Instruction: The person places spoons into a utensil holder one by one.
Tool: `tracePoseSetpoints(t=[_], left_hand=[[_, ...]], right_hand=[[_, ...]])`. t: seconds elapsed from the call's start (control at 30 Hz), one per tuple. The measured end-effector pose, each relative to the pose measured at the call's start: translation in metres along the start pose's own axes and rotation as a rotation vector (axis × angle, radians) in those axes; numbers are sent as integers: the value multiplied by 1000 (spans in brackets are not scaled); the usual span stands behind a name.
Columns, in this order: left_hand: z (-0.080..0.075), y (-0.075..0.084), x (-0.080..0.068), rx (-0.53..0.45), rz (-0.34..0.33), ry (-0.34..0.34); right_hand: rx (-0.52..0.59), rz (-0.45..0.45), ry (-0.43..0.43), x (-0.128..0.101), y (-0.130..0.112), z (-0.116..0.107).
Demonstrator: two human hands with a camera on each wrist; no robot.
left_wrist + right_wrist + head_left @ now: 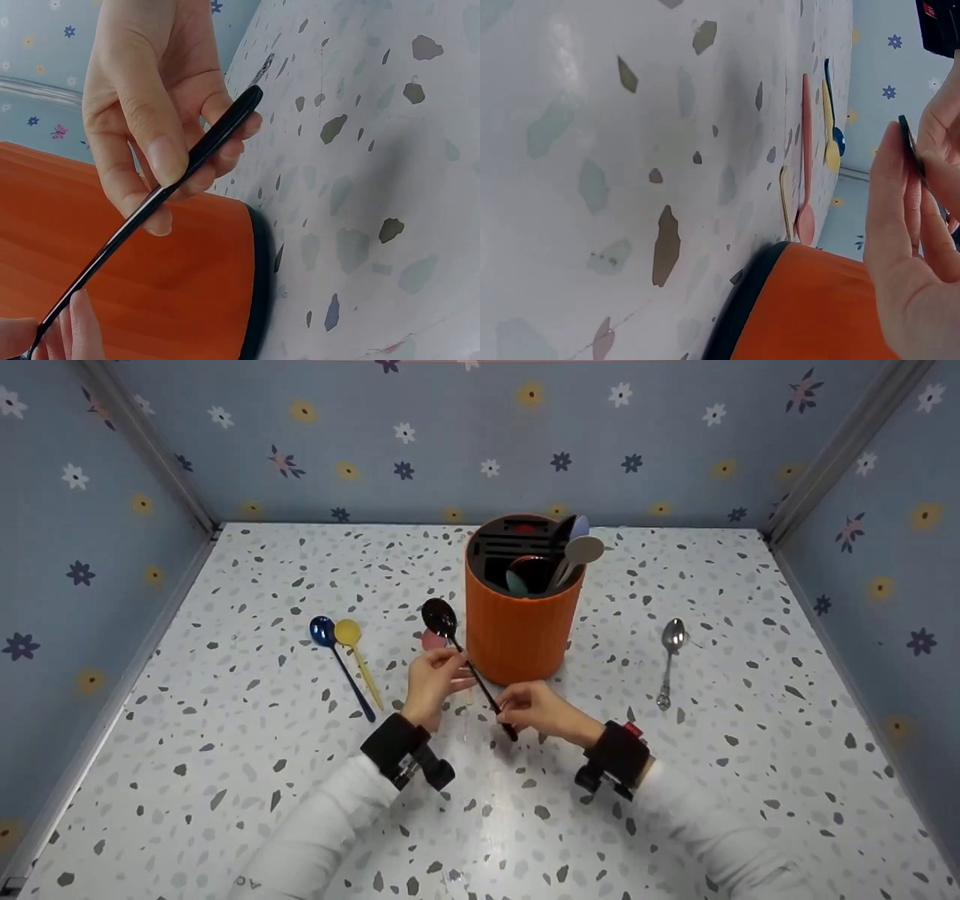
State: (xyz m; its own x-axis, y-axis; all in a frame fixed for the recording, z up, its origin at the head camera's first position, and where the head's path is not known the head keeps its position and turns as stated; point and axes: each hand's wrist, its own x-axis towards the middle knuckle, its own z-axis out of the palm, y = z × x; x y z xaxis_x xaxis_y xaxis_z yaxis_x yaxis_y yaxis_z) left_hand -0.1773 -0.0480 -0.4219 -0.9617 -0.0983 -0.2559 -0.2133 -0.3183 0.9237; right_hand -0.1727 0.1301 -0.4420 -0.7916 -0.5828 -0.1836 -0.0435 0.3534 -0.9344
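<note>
Both hands pinch black spoon; orange holder holds spoons

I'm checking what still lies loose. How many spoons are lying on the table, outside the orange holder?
4: a blue spoon and a yellow spoon at left, a pink spoon partly hidden behind the hands, and a silver spoon at right.

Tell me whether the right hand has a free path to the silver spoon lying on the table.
Probably yes. The silver spoon lies alone to the right of the orange holder, with bare table between it and the right hand; but that hand pinches the black spoon.
</note>
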Motion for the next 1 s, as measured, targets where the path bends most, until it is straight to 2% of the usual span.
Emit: tracePoseSetpoints(t=[0.07,0.27,0.3,0.37,0.5,0.53,0.73,1.0], left_hand=[[1,4,-1,0,3,-7],[4,14,-3,-7,51,-38],[0,5,9,-33,79,-66],[2,9,9,-32,107,-62],[7,20,7,-17,148,-65],[12,33,-6,12,139,-37],[19,49,-9,31,164,-38],[26,66,-13,54,225,-56]], right_hand=[[-3,-4,2,0,-3,-1],[-26,-24,9,-12,-38,-2],[-31,-29,14,-14,-44,-2],[-37,-49,30,-15,-48,-3],[-51,-97,65,-16,-57,-5],[-53,-105,71,-16,-59,-5],[-64,-107,109,-17,-70,-8],[-113,-179,157,-17,-82,-12]])
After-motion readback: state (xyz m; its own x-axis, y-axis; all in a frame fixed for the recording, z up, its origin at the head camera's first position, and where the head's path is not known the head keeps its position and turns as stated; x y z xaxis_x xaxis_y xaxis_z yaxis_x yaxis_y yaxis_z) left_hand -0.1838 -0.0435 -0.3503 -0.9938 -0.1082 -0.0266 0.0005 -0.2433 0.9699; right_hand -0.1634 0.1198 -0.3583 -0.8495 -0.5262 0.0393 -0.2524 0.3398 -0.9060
